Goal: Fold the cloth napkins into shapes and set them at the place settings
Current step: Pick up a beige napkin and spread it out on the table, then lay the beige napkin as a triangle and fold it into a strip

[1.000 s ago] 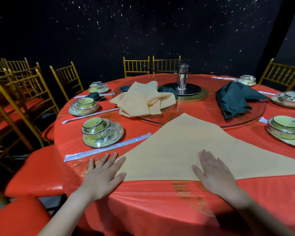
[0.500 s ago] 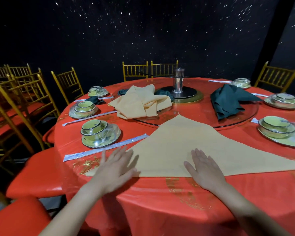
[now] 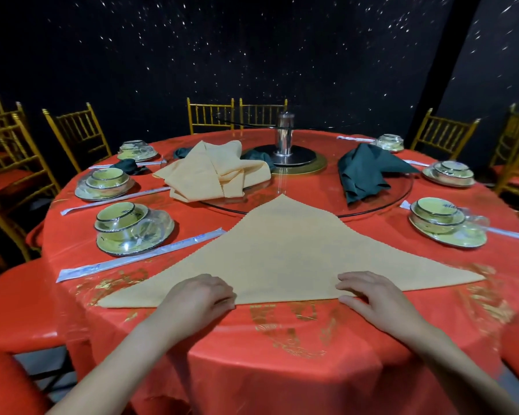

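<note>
- Head view, edges: the tan napkin (image 3: 285, 259) lies folded as a wide triangle on the near side of the round table (image 3: 282, 369). Its long fold runs along the rim in front of me, with a strip of bare red cloth between.
- Far point: the tip reaches over the edge of the glass turntable (image 3: 402, 193).
- Left margin: the napkin's slanted edge runs just beside a paper chopstick sleeve (image 3: 138, 256). Behind the sleeve is a left place setting (image 3: 132, 226) of stacked bowl and plate.
- Right margin: the right corner tapers out flat, apart from the right place setting (image 3: 444, 226).
- Open room: bare tablecloth shows between my two wrists and beyond both napkin corners.
- Materials: the napkin is matte woven cloth with a zigzag cut edge. The table cover is glossy red with gold print. The bowls are pale green with dark rims.
- On the turntable: a loose heap of tan napkins (image 3: 213, 172), a crumpled dark green napkin (image 3: 366, 172) and a metal centre post (image 3: 285, 136).
- Surround: gold slatted chairs (image 3: 78, 133) ring the table.
- Left hand (image 3: 198, 298): knuckles up, fingers curled, pinching the napkin's near fold left of centre.
- Right hand (image 3: 375, 298): well apart from the left, fingers on top and thumb at the fold, gripping the same edge.
</note>
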Demonstrator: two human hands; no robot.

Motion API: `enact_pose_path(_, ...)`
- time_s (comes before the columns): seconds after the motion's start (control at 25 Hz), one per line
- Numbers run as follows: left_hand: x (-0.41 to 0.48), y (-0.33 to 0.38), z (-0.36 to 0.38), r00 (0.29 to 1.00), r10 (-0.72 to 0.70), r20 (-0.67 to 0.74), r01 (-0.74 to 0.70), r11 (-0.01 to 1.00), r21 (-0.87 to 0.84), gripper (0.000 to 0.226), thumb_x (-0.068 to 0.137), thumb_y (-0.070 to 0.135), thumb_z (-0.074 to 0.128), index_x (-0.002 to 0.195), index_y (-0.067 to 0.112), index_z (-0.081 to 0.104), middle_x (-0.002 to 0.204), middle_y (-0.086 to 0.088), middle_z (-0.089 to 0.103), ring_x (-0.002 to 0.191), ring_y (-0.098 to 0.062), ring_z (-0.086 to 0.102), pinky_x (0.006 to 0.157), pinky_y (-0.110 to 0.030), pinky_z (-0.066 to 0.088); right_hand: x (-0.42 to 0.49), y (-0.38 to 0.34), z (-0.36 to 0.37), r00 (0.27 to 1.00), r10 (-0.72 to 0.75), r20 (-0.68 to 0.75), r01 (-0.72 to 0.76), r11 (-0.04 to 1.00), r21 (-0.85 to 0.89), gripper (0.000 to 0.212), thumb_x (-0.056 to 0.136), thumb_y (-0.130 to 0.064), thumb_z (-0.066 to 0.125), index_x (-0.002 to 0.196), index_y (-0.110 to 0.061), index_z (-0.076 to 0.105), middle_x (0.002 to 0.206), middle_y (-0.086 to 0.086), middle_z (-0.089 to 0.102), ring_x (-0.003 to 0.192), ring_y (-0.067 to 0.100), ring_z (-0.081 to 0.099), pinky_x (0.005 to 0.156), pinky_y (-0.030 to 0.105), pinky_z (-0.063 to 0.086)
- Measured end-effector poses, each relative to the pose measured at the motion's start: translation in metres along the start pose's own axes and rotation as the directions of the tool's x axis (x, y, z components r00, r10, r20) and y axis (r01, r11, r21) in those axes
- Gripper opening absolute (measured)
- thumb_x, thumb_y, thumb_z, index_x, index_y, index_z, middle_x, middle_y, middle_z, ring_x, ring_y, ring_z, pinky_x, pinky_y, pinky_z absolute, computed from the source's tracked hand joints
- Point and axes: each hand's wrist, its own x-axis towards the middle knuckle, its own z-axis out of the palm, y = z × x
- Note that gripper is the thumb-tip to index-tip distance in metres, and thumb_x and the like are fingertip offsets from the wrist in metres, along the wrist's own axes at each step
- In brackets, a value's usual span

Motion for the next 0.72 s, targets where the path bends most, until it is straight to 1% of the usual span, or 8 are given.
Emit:
enact_pose_path(0.12, -0.003, -0.001, -0.005, 1.0, 0.021, -0.002, -0.021, 0.998, 0.06, 0.029, 0.084, 0.043, 0.041, 0.08, 0.03, 0.067, 0.077, 0.017, 0.066, 0.071, -0.009, 0.064, 0.051, -0.019, 0.05, 0.0, -0.004, -0.003, 0.991, -0.125, -0.035, 0.12, 0.985, -0.123, 0.036, 0.089, -0.048, 0.043, 0.088, -0.025, 0.07, 0.093, -0.015, 0.069, 0.087, 0.006, 0.064, 0.076, 0.024, 0.052)
enact_pose_path(0.2, -0.009, -0.004, -0.012, 1.0, -0.011, 0.012, 0.01, 0.997, 0.077, 0.026, 0.082, 0.042, 0.042, 0.078, 0.03, 0.065, 0.073, 0.015, 0.064, 0.069, -0.008, 0.063, 0.048, -0.019, 0.047, -0.002, -0.01, -0.002, 0.987, -0.161, -0.003, 0.16, 0.979, -0.124, 0.027, 0.09, -0.043, 0.044, 0.084, -0.028, 0.066, 0.085, -0.019, 0.064, 0.082, 0.001, 0.06, 0.072, 0.022, 0.048)
enact_pose_path(0.28, -0.015, -0.01, -0.015, 0.998, -0.057, 0.013, 0.056, 0.998, 0.034, 0.027, 0.084, 0.044, 0.041, 0.079, 0.028, 0.062, 0.074, 0.013, 0.062, 0.073, -0.01, 0.062, 0.053, -0.023, 0.048, -0.004, -0.014, 0.001, 0.987, -0.16, 0.009, 0.16, 0.98, -0.121, 0.022, 0.09, -0.043, 0.045, 0.081, -0.03, 0.061, 0.08, -0.02, 0.059, 0.078, 0.0, 0.056, 0.068, 0.021, 0.046)
enact_pose_path(0.4, -0.007, -0.013, -0.014, 0.986, -0.161, 0.05, 0.162, 0.986, -0.024, 0.041, 0.084, 0.05, 0.029, 0.084, 0.024, 0.062, 0.082, 0.008, 0.061, 0.083, -0.017, 0.061, 0.065, -0.03, 0.045, -0.004, -0.011, 0.001, 0.999, 0.014, -0.034, -0.017, 0.996, -0.09, 0.016, 0.086, -0.038, 0.061, 0.074, -0.029, 0.061, 0.073, -0.017, 0.058, 0.072, 0.007, 0.06, 0.064, 0.028, 0.046)
enact_pose_path(0.48, 0.001, -0.009, -0.013, 0.971, -0.224, 0.079, 0.228, 0.973, -0.039, 0.035, 0.09, 0.047, 0.035, 0.093, 0.024, 0.06, 0.092, 0.01, 0.063, 0.09, -0.017, 0.061, 0.067, -0.028, 0.041, 0.0, -0.008, -0.001, 0.99, 0.128, -0.063, -0.136, 0.98, -0.146, 0.022, 0.082, -0.039, 0.069, 0.068, -0.025, 0.059, 0.065, -0.014, 0.052, 0.069, 0.016, 0.062, 0.063, 0.03, 0.039)
enact_pose_path(0.56, 0.007, -0.008, -0.015, 0.945, -0.308, 0.11, 0.316, 0.946, -0.068, 0.024, 0.095, 0.044, 0.043, 0.101, 0.026, 0.058, 0.096, 0.011, 0.064, 0.092, -0.016, 0.061, 0.067, -0.027, 0.04, 0.006, -0.008, -0.006, 0.973, 0.227, -0.033, -0.228, 0.944, -0.238, 0.029, 0.083, -0.05, 0.062, 0.069, -0.026, 0.052, 0.067, -0.011, 0.049, 0.076, 0.018, 0.061, 0.069, 0.032, 0.035)
enact_pose_path(0.64, 0.011, -0.009, -0.017, 0.929, -0.353, 0.109, 0.354, 0.935, 0.01, 0.031, 0.094, 0.051, 0.039, 0.104, 0.029, 0.057, 0.097, 0.011, 0.061, 0.094, -0.016, 0.06, 0.073, -0.03, 0.043, 0.008, -0.007, -0.007, 0.951, 0.307, 0.024, -0.288, 0.915, -0.283, 0.032, 0.086, -0.058, 0.051, 0.074, -0.029, 0.045, 0.075, -0.011, 0.05, 0.086, 0.014, 0.058, 0.075, 0.029, 0.03)
enact_pose_path(0.72, 0.021, 0.001, -0.015, 0.951, -0.308, 0.016, 0.307, 0.95, 0.05, 0.042, 0.091, 0.053, 0.029, 0.106, 0.029, 0.06, 0.103, 0.01, 0.06, 0.1, -0.019, 0.058, 0.08, -0.033, 0.045, 0.011, -0.008, -0.006, 0.942, 0.33, 0.059, -0.3, 0.909, -0.291, 0.035, 0.087, -0.06, 0.046, 0.071, -0.031, 0.039, 0.075, -0.012, 0.046, 0.092, 0.011, 0.055, 0.075, 0.028, 0.026)
